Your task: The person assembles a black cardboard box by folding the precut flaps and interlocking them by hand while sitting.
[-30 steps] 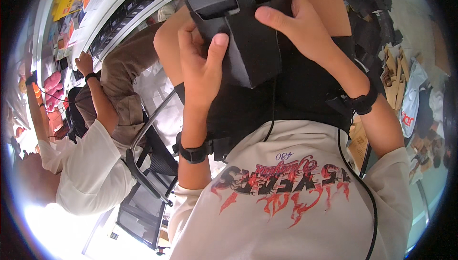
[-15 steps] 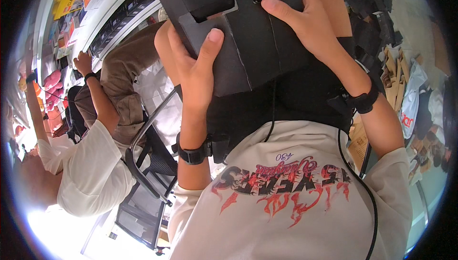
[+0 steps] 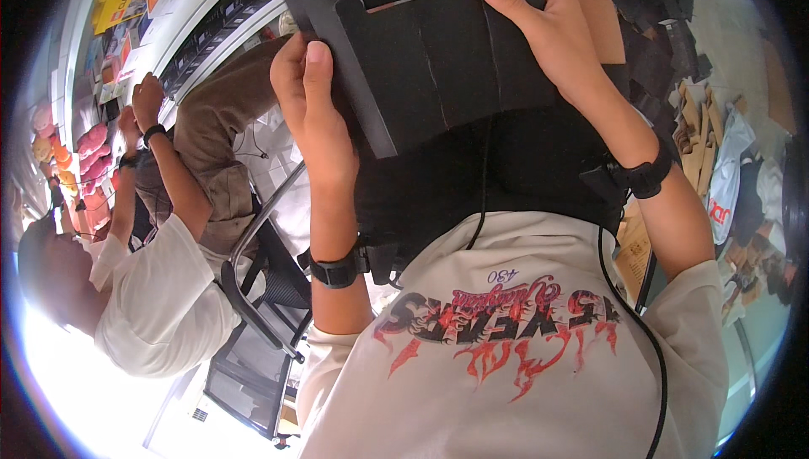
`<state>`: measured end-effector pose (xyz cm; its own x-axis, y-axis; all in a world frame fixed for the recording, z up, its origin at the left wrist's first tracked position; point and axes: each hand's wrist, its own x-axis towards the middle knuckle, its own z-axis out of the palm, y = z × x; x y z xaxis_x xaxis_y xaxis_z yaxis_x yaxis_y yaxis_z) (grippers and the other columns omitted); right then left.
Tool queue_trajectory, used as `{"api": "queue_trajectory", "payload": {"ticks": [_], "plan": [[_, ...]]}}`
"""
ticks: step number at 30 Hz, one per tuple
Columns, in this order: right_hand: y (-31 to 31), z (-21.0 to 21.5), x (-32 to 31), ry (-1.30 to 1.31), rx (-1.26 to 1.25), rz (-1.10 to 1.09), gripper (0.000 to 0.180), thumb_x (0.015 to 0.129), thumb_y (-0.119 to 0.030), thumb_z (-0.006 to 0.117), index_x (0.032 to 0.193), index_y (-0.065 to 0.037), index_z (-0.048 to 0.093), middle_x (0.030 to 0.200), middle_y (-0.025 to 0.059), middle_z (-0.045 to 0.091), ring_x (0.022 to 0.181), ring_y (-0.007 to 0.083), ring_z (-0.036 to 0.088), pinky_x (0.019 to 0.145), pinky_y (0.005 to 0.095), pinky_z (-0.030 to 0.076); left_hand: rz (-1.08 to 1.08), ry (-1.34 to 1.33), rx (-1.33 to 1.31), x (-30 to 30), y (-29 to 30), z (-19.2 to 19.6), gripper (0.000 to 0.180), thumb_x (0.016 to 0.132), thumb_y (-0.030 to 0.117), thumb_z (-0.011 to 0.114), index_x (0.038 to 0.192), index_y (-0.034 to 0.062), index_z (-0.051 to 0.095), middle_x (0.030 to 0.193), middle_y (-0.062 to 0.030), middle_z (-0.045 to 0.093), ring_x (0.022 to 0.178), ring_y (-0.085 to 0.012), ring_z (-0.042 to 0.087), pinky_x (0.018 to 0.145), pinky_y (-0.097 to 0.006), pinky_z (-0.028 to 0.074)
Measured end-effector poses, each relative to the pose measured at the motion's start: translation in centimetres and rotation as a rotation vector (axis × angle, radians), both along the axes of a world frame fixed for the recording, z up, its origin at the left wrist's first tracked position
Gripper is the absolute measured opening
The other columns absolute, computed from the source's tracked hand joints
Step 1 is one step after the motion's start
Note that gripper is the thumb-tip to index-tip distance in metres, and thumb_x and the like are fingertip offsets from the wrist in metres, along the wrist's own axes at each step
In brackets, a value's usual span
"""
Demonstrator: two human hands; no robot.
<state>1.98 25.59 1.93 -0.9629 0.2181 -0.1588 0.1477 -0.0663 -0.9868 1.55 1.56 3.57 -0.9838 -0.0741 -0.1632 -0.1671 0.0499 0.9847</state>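
Note:
A black folded cardboard piece (image 3: 455,63) with two rectangular cutouts lies over my lap at the top of the view. Crease lines run down its face, and a long side panel is bent along its left. My left hand (image 3: 313,118) grips that left side, thumb up along the edge and fingers partly hidden behind it. On the right, my right hand (image 3: 556,46) holds the upper right part, its thumb pressing on the face beside the right cutout. The fingers of that hand are mostly hidden beyond the edge.
At the left a co-worker in a white shirt sits by a shelf (image 3: 211,8) stacked with boxes. A black chair (image 3: 253,307) stands between us. Black scraps (image 3: 657,46), brown cardboard strips (image 3: 695,139) and a white plastic bag (image 3: 731,173) lie to the right. A black cable hangs down my front.
My left hand has shifted from the cardboard's face to its left edge, and the left side panel has swung outward. My right hand has barely moved. The co-worker's hands have come together.

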Motion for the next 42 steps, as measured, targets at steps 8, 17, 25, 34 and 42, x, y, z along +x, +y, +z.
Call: {"api": "queue_trajectory", "payload": {"ticks": [8, 17, 25, 34, 42], "plan": [[1.7, -0.5, -0.3, 0.414, 0.889, -0.057, 0.049, 0.092, -0.027, 0.075, 0.127, 0.001, 0.056, 0.115, 0.0104, 0.062, 0.105, 0.0192, 0.059, 0.09, 0.0302, 0.05, 0.107, 0.075, -0.025, 0.1, 1.2, 1.0, 0.044, 0.097, 0.021, 0.069, 0.127, -0.0045, 0.049, 0.114, -0.0113, 0.063, 0.103, -0.0167, 0.06, 0.093, -0.029, 0.047], [1.1, 1.1, 0.2, 0.084, 0.156, -0.031, 0.049, 0.092, -0.026, 0.074, 0.127, 0.003, 0.055, 0.113, 0.0106, 0.064, 0.104, 0.0188, 0.06, 0.09, 0.0304, 0.049, 0.044, 0.252, -0.172, 0.0, 1.1, 0.2, 0.047, 0.096, 0.013, 0.069, 0.131, -0.0065, 0.044, 0.121, -0.0141, 0.06, 0.109, -0.0173, 0.057, 0.1, -0.03, 0.042], [1.0, 1.4, 0.4, 0.197, 0.698, -0.071, 0.052, 0.09, -0.029, 0.075, 0.126, 0.002, 0.056, 0.112, 0.0136, 0.064, 0.106, 0.0227, 0.06, 0.092, 0.0323, 0.048, 0.01, 0.228, -0.2, 0.1, 0.9, 0.4, 0.046, 0.098, 0.013, 0.066, 0.131, -0.0076, 0.041, 0.125, -0.0188, 0.059, 0.115, -0.0209, 0.055, 0.104, -0.031, 0.039], [0.9, 0.7, -0.1, -0.005, 0.287, -0.054, 0.054, 0.091, -0.03, 0.075, 0.127, 0.004, 0.054, 0.116, 0.0153, 0.065, 0.106, 0.0238, 0.061, 0.092, 0.0344, 0.048, -0.007, 0.302, -0.459, -0.2, 0.1, -1.4, 0.052, 0.098, 0.016, 0.064, 0.135, -0.0093, 0.037, 0.129, -0.0219, 0.053, 0.118, -0.0254, 0.052, 0.107, -0.034, 0.037], [0.7, 0.4, -0.3, 0.063, 0.244, -0.04, 0.054, 0.092, -0.028, 0.074, 0.128, 0.004, 0.053, 0.115, 0.0147, 0.064, 0.106, 0.0235, 0.061, 0.093, 0.0337, 0.048, 0.022, 0.249, -0.379, 0.0, 0.7, -1.1, 0.068, 0.096, 0.021, 0.07, 0.14, -0.0118, 0.03, 0.133, -0.0262, 0.05, 0.126, -0.0291, 0.049, 0.11, -0.038, 0.035]]}}
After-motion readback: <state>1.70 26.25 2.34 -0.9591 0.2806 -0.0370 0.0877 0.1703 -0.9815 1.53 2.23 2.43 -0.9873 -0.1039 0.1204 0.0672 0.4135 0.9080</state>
